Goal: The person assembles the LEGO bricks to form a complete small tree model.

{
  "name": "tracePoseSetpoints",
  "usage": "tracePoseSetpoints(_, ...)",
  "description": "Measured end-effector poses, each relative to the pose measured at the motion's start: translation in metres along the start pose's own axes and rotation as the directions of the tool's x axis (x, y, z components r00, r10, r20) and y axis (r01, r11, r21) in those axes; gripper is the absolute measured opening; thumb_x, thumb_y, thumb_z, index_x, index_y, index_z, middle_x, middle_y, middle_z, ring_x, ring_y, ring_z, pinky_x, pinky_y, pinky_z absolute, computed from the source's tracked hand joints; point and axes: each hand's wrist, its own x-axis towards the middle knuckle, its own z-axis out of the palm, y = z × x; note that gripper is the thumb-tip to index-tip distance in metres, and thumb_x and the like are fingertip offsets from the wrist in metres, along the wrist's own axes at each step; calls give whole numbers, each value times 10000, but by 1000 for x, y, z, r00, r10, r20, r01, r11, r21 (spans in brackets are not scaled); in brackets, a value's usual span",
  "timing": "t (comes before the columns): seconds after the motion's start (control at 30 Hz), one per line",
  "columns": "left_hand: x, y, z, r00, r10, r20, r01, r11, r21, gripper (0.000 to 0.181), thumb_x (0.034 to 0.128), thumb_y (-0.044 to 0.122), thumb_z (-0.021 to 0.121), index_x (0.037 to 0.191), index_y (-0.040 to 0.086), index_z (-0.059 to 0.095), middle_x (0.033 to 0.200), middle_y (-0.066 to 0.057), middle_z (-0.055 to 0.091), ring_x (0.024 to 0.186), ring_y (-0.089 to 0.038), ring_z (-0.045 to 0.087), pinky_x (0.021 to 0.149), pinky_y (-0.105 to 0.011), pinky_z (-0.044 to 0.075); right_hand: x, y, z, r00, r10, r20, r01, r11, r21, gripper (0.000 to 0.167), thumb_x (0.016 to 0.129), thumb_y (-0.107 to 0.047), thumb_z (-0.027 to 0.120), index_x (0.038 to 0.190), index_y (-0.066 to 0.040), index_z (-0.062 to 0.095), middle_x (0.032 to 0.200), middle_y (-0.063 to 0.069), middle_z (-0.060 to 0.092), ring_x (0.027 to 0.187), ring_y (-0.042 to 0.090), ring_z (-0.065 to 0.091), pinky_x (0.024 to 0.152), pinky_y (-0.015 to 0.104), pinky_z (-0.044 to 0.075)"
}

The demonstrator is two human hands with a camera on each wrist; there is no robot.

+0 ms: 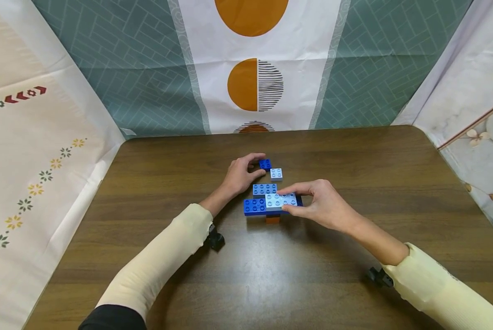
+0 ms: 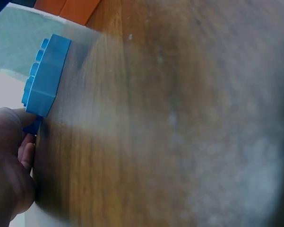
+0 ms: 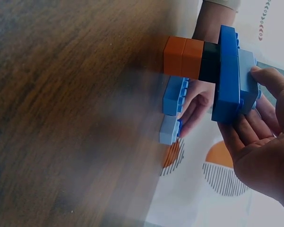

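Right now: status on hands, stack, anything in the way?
Right hand pinches pale blue brick atop long dark blue brick. Left hand at small dark blue brick, grip unclear. Mid-blue brick between left hand and stack.

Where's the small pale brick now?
Head view, just right of centre: the small pale brick is on the table, nearest the small blue brick by the left hand.

This looks like a curtained-off workspace: patterned cloths (image 1: pixel 147 91) surround a wood-grained table (image 1: pixel 168 174) on three sides.
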Motion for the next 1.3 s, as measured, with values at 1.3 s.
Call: tracePoseSetpoints(1.3,3,11,-6,977,104,186,-102,995,-20,605,975,329,806,1517,176,584,1515,-17,604,1457,-251,491,1226,-467,369,-1,-2,3,999,-43,15,42,999,24,324,931,-88,837,1237,-147,750,1241,33,736,1051,210,682,993,492,577)
